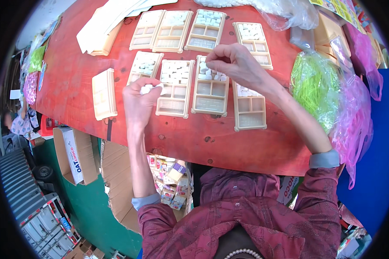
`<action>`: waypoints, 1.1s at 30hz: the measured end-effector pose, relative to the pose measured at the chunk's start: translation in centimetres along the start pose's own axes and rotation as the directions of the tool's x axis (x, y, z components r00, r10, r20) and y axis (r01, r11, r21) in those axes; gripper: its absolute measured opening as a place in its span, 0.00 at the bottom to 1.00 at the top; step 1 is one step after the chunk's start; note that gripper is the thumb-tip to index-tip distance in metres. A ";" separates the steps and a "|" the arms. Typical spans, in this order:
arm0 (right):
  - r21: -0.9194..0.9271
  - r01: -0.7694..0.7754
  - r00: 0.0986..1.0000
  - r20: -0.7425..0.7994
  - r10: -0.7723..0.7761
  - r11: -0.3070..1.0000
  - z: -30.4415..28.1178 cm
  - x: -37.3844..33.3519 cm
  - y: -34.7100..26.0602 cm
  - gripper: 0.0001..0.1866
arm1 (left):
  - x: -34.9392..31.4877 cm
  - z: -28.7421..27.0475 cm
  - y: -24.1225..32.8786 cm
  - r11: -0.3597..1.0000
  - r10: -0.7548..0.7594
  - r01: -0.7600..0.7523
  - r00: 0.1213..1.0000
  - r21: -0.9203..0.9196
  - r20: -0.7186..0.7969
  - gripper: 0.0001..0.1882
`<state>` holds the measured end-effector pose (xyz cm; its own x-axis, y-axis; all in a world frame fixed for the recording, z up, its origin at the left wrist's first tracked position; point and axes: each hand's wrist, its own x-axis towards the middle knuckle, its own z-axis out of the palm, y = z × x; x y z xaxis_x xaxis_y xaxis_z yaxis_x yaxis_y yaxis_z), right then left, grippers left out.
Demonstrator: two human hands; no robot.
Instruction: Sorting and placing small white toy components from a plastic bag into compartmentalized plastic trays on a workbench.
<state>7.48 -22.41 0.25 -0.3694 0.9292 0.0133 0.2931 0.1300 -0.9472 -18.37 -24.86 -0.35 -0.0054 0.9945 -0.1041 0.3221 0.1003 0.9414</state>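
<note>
My left hand (138, 103) is closed round several small white blocks (150, 89), which show between the thumb and fingers. It hovers at the near left of a beige compartment tray (172, 105) whose far section is full of the same blocks. My right hand (237, 64) is pinched over the far section of another beige tray (209, 105), where white blocks (205, 74) lie loosely. What its fingertips hold, if anything, is hidden. Under my right wrist stands a further tray (250, 116), its blocks partly covered by the arm. The smaller near compartments of these trays hold no blocks.
Behind are more beige trays (251, 43) with white blocks. A stack of trays (103, 93) stands at the left of the red table (177, 142). Bags of green shreds (314, 86) and pink plastic (354, 129) lie right. Cardboard boxes (116, 181) stand below the near edge.
</note>
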 end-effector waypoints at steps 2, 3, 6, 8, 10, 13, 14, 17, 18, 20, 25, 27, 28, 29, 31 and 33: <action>0.014 -0.024 1.000 -0.016 0.024 1.000 -0.8 0.3 -0.7 0.07 | -0.3 -0.7 1.4 0.988 -0.116 0.115 0.993 -0.098 -0.004 0.04; 0.023 -0.043 0.998 -0.034 0.044 0.999 -1.3 0.5 -1.0 0.07 | -0.2 -0.9 2.0 0.971 -0.160 0.158 0.987 -0.177 0.005 0.04; -0.086 -0.083 0.994 -0.080 0.076 0.993 -2.8 0.5 -0.8 0.08 | 0.3 -0.7 2.6 0.939 -0.202 0.202 0.979 -0.280 0.028 0.05; -0.121 -0.058 0.995 -0.085 0.048 0.991 -3.0 0.3 0.1 0.07 | 0.5 0.1 3.2 0.940 -0.180 0.190 0.982 -0.283 0.062 0.05; -0.327 0.159 0.982 -0.044 -0.183 0.932 -2.2 -0.2 0.9 0.05 | 0.7 1.1 3.3 0.946 -0.164 0.181 0.983 -0.268 0.082 0.05; -0.478 0.283 0.946 -0.001 -0.323 0.832 -0.4 -0.7 1.9 0.04 | 0.9 2.2 3.0 0.952 -0.154 0.185 0.978 -0.245 0.139 0.05; -0.577 0.336 0.915 0.012 -0.404 0.744 0.2 -0.9 2.3 0.03 | 0.9 2.7 2.9 0.950 -0.158 0.198 0.972 -0.240 0.175 0.05; -0.641 0.310 0.937 0.081 -0.341 0.702 1.1 -1.3 2.6 0.02 | 0.6 3.8 3.3 0.949 -0.178 0.218 0.967 -0.229 0.182 0.05; -0.689 0.308 0.940 0.114 -0.322 0.655 1.3 -1.4 2.5 0.02 | 0.5 4.1 3.4 0.945 -0.200 0.241 0.961 -0.221 0.192 0.05; -0.668 0.297 0.951 0.138 -0.278 0.683 0.9 -1.4 1.9 0.02 | 0.6 4.7 3.2 0.941 -0.178 0.228 0.962 -0.250 0.207 0.05; -0.539 0.359 0.922 0.080 -0.378 0.762 -0.1 -1.0 1.8 0.03 | 0.9 6.1 3.4 0.928 -0.201 0.270 0.943 -0.257 0.264 0.05; -0.258 0.229 0.954 -0.131 -0.269 0.939 0.0 -1.3 1.2 0.06 | 1.3 6.9 3.7 0.897 -0.185 0.284 0.937 -0.338 0.296 0.05; -0.268 0.237 0.950 -0.136 -0.280 0.934 0.2 -1.3 0.8 0.06 | 1.4 7.3 4.0 0.855 -0.190 0.320 0.926 -0.409 0.327 0.06; 0.135 -0.046 0.989 -0.135 0.064 0.990 0.5 -1.2 0.4 0.08 | 1.5 8.0 4.5 0.836 -0.187 0.335 0.918 -0.435 0.349 0.05; 0.608 -0.347 0.906 0.021 0.423 0.714 0.6 -1.4 -0.2 0.11 | 2.1 9.5 4.6 0.793 -0.183 0.353 0.916 -0.496 0.358 0.05; 0.685 -0.325 0.905 0.026 0.424 0.652 -0.6 -1.2 -0.2 0.10 | 3.2 10.4 5.0 0.749 -0.203 0.401 0.897 -0.527 0.393 0.05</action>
<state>8.37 -23.33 0.60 -0.2327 0.8875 -0.3977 -0.2932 -0.4539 -0.8414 -6.94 -21.50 0.72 0.3022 0.8602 -0.4109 -0.2598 0.4890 0.8327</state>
